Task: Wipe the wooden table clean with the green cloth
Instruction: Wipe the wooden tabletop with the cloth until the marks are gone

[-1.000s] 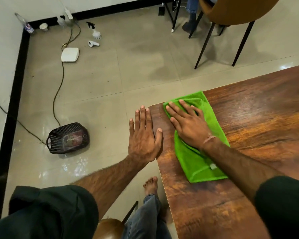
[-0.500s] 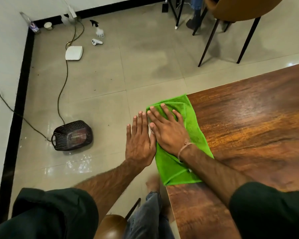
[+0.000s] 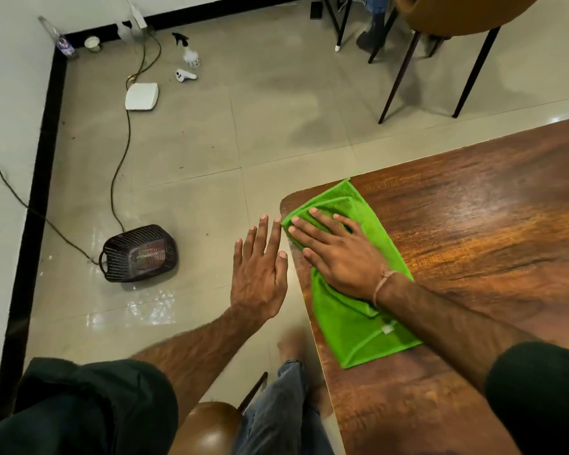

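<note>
Floor heater (image 3: 140,252), spray bottle (image 3: 189,54), chair (image 3: 457,14) beside wooden table (image 3: 473,224).

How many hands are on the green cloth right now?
1. The right hand presses flat on the green cloth at the corner of the wooden table. The left hand is held flat beside the table edge, off the cloth.

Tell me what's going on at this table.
A person is wiping the wooden table with a green cloth. The right hand presses flat on the cloth at the table's rounded corner. The left hand is open, fingers straight, just off the table's edge beside the cloth, holding nothing.
</note>
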